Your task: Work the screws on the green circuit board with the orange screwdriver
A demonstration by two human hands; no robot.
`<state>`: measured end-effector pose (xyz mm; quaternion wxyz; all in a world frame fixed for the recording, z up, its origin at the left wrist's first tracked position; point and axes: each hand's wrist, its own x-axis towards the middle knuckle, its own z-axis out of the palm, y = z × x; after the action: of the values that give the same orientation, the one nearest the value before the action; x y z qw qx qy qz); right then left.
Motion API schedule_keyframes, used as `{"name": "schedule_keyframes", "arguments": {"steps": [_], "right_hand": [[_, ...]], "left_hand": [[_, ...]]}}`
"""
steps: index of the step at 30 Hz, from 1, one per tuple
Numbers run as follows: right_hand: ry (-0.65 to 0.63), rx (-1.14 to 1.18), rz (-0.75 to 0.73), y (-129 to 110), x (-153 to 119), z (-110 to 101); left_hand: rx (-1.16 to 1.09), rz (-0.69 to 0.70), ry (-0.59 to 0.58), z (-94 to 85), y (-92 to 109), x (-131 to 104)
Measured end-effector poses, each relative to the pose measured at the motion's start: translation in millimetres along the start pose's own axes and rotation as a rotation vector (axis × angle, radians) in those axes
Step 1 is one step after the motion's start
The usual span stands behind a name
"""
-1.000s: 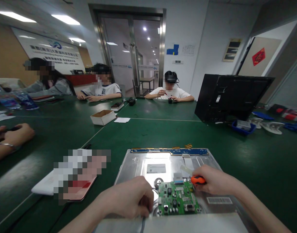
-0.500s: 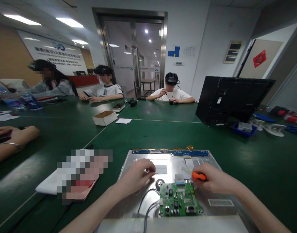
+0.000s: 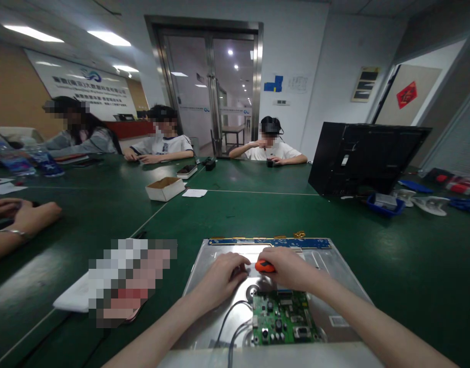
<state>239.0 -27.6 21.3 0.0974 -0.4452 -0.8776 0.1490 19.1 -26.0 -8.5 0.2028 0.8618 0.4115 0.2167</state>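
A flat metal-backed display panel (image 3: 204, 255) lies before me, with a green circuit board (image 3: 273, 317) on its near half and a blue circuit strip (image 3: 227, 242) along its far edge. My right hand (image 3: 286, 267) is closed round an orange-and-black handled tool (image 3: 264, 266) above the middle of the panel; the tool's working end is hidden. Facing it is my left hand (image 3: 225, 273), fingers bent, thumb and forefinger slightly apart with nothing visible between them. Grey cables (image 3: 235, 332) run beside the green board. The ribbon cable behind my right hand is mostly covered.
Left of the panel lie a white pouch (image 3: 75, 291) and a pink item (image 3: 133, 306), partly blurred. A co-worker's hands (image 3: 31, 220) rest at far left. Farther off are an open box (image 3: 165, 189), a black monitor (image 3: 367, 158) and a blue tray (image 3: 384, 204). Several people sit round the table.
My right hand has moved left with the orange-and-black handled tool, from beside the ribbon cable to near my left hand. My left hand has barely shifted.
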Motion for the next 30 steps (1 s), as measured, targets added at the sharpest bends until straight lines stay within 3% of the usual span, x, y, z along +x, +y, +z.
{"name": "schedule_keyframes", "arguments": {"steps": [4,8,13,17,23,26,30], "right_hand": [[-0.031,-0.034,-0.051,-0.7,10.0,10.7],[-0.019,-0.045,-0.059,3.0,2.2,8.0],[0.032,0.024,-0.015,0.0,-29.0,-15.1],[-0.078,0.064,0.009,-16.6,-65.0,-24.4],[-0.211,-0.072,0.020,-32.9,-92.1,1.9],[-0.180,-0.143,0.007,-29.8,-91.7,13.0],[-0.162,-0.232,-0.123,-25.9,-91.6,16.5]], "left_hand": [[-0.030,-0.031,0.014,0.4,-0.1,-1.3],[-0.024,-0.050,0.032,0.9,0.6,-2.1],[-0.013,-0.045,0.031,1.2,1.7,-2.2],[-0.007,-0.042,0.040,1.2,2.0,-1.8],[0.001,-0.033,0.039,1.9,1.8,-1.3],[0.005,-0.029,0.041,2.5,1.2,-1.3],[0.009,-0.009,0.060,3.3,-0.1,-2.0]]}}
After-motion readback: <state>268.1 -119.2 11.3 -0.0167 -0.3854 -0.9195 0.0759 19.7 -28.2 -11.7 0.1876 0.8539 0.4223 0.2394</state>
